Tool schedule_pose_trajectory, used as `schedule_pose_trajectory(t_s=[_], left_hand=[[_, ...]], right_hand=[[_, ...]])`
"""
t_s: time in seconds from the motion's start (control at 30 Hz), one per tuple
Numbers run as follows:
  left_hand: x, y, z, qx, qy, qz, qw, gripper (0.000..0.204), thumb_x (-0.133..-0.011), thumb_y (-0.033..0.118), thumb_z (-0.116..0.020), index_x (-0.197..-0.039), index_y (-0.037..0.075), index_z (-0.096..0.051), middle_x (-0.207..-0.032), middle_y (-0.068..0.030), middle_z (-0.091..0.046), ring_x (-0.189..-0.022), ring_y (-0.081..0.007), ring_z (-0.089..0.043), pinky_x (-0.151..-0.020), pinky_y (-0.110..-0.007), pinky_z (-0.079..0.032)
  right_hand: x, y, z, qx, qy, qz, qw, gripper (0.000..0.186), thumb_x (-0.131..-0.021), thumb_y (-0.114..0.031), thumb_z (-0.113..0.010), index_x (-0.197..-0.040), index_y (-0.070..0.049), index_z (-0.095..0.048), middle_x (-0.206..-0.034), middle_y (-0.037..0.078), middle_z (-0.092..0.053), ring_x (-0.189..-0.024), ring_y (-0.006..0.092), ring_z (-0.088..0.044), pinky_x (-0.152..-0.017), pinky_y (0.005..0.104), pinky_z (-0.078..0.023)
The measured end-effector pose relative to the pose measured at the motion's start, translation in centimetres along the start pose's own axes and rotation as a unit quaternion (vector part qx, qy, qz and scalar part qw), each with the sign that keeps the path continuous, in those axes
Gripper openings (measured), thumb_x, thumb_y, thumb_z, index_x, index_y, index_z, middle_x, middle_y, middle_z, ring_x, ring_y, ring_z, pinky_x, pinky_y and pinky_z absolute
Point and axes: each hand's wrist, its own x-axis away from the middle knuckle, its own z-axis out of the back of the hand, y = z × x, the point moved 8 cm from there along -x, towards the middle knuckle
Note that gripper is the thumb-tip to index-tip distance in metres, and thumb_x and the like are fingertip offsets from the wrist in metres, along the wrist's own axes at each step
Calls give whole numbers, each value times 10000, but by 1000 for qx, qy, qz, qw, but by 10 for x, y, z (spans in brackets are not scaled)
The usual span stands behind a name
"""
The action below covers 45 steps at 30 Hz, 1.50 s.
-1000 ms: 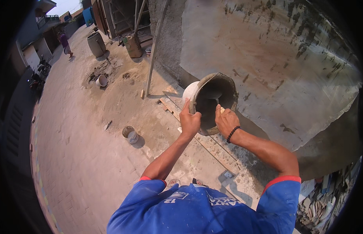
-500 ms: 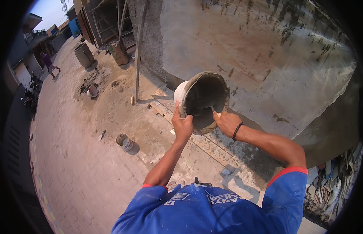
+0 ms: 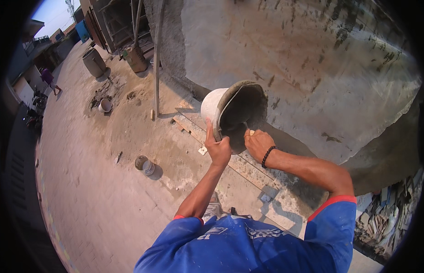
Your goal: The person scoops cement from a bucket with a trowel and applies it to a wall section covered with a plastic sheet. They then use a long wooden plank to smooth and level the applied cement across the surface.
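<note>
A white bucket (image 3: 209, 102) with a grey, mortar-crusted rim is tipped on its side in front of me, its dark mouth facing right. My left hand (image 3: 217, 148) grips its lower left rim, thumb over the edge. My right hand (image 3: 259, 145), a dark beaded bracelet at the wrist, is closed on a small tool with a pale handle (image 3: 251, 132); the tool's head reaches into the bucket and is mostly hidden in shadow. Behind the bucket, a translucent sheet (image 3: 294, 68) covers the wall. Wooden planks (image 3: 196, 129) lie below, along the wall's foot.
A small bucket (image 3: 148, 168), sand pile (image 3: 127, 118), tipped container (image 3: 105, 105), grey drum (image 3: 94, 63), sack (image 3: 136, 60) and upright pole (image 3: 157, 91) stand or lie leftward. A person (image 3: 48, 78) walks beside parked motorbikes (image 3: 36, 107). Debris (image 3: 387, 218) is piled at lower right.
The bucket has moved a little left in the picture and turned, showing more of its white side. The tool has sunk further out of sight. The person in the lane has moved left.
</note>
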Motion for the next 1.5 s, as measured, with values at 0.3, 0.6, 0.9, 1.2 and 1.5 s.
schedule_pose_trajectory(t_s=[0.3, 0.6, 0.9, 1.2, 1.5], left_hand=[[-71, -52, 30, -24, -31, -26, 999, 704, -688, -118, -497, -1388, -45, -481, -1508, -239, -389, -1357, -323, -445, -1068, -349, -389], [-144, -36, 21, -18, -83, -81, 993, 687, -679, -92, -525, -1358, 7, -539, -1513, -281, -356, -1356, -369, -446, -1053, -364, -412], [-184, -33, 12, -86, -155, -86, 980, 662, -664, -61, -508, -1326, -86, -522, -1472, -275, -421, -1331, -300, -470, -1069, -337, -378], [-250, -74, 47, 4, 9, 48, 999, 525, -701, -64, -503, -1220, -55, -580, -894, -45, -646, -753, -109, -563, -713, -249, -474], [-267, -104, 43, 77, 62, 59, 993, 568, -626, -75, -496, -1190, -47, -556, -1009, -92, -652, -830, -173, -616, -762, -270, -486]], right_hand=[[-62, 78, 84, -71, 59, 13, 996, 173, -862, -112, -541, -954, 27, -587, -762, 181, -649, -790, 368, -636, -598, 453, -519], [-149, 88, 55, 38, 58, -31, 997, 314, -868, -173, -558, -1135, -23, -626, -791, 176, -661, -769, 334, -647, -595, 432, -524], [-158, 85, -46, -409, -83, -63, 907, 354, -834, -245, -584, -1065, 17, -637, -884, 238, -670, -841, 360, -665, -771, 444, -514], [-177, 94, 5, -591, -14, -72, 804, 548, -808, -197, -709, -1313, -25, -580, -1101, 126, -691, -920, 192, -648, -852, 314, -502], [-177, 264, 188, -526, 33, -86, 845, 588, -767, -266, -842, -1215, -33, -541, -799, 46, -615, -545, 76, -526, -459, 251, -409]])
